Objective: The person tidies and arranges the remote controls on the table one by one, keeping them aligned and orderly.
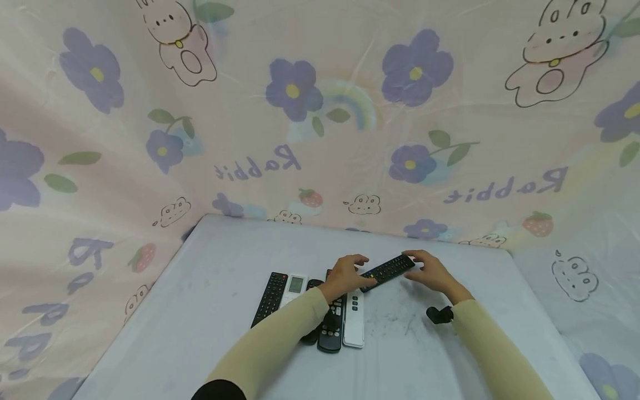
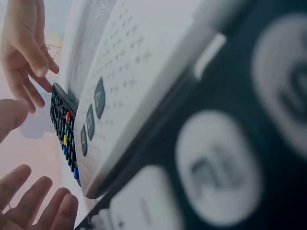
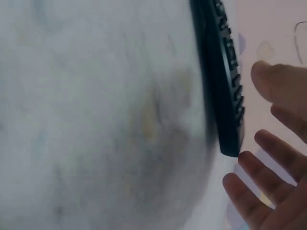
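Note:
A black remote control [image 1: 387, 270] with colored buttons lies at a slant on the white table, between the two hands. My left hand [image 1: 345, 276] is at its near left end, fingers spread and thumb apart; the left wrist view shows nothing gripped. Around the far right end is my right hand [image 1: 431, 272], its fingers [image 3: 261, 175] loosely bent beside the remote; whether they touch it I cannot tell. Under and beside the left forearm lie a white remote [image 1: 354, 319], a black remote [image 1: 330, 336] with pale buttons, and another dark remote [image 1: 310, 336], partly hidden.
Farther left in the row are a white remote with a screen [image 1: 296, 285] and a long black remote [image 1: 270, 297], partly covered by the left sleeve. Patterned curtain [image 1: 350, 139] hangs behind and beside the table [image 1: 200, 333]. A black wrist device [image 1: 440, 315] sits at the right cuff.

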`<state>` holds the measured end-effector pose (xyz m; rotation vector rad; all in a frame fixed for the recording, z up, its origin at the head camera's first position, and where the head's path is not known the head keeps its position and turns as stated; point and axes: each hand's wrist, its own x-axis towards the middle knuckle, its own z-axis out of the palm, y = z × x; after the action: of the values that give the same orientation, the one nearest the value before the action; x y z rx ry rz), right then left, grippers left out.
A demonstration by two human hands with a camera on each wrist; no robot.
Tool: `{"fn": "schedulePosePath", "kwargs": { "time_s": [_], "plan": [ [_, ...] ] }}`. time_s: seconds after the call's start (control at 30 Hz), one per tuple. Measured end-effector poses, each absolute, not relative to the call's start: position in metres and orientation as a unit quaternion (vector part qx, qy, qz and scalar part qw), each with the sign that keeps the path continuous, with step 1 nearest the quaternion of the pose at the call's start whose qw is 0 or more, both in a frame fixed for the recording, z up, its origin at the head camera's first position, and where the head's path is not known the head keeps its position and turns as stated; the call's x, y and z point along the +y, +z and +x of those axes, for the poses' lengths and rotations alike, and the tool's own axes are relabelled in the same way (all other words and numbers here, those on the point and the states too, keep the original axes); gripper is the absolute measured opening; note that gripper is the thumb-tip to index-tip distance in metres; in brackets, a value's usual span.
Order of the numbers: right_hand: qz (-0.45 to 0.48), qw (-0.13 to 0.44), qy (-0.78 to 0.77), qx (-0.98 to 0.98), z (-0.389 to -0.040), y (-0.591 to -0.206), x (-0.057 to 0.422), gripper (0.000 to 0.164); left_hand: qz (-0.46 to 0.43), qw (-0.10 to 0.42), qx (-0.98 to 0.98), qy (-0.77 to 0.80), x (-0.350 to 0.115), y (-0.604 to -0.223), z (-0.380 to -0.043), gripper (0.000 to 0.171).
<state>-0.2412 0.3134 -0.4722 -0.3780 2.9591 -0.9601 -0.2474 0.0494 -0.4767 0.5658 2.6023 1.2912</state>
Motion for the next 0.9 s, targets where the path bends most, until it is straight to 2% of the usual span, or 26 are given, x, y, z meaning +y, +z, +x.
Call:
{"fn": "schedulePosePath", "kwargs": {
  "time_s": [0.33, 0.6, 0.9],
  "plan": [
    [-0.13, 0.02, -0.264, 0.956, -0.261, -0.48, 0.318, 0.057, 0.207, 0.126, 0.875, 0.42, 0.053, -0.482, -0.251, 0.061],
    [-0.131, 0.044, -0.249, 0.959, -0.269, -0.482, 0.321, 0.05, 0.22, 0.116, 0.895, 0.369, 0.056, -0.487, -0.249, 0.058],
    [-0.135, 0.044, -0.236, 0.961, -0.273, -0.482, 0.322, 0.048, 0.228, 0.104, 0.897, 0.363, 0.056, -0.486, -0.25, 0.055]
  ]
}}
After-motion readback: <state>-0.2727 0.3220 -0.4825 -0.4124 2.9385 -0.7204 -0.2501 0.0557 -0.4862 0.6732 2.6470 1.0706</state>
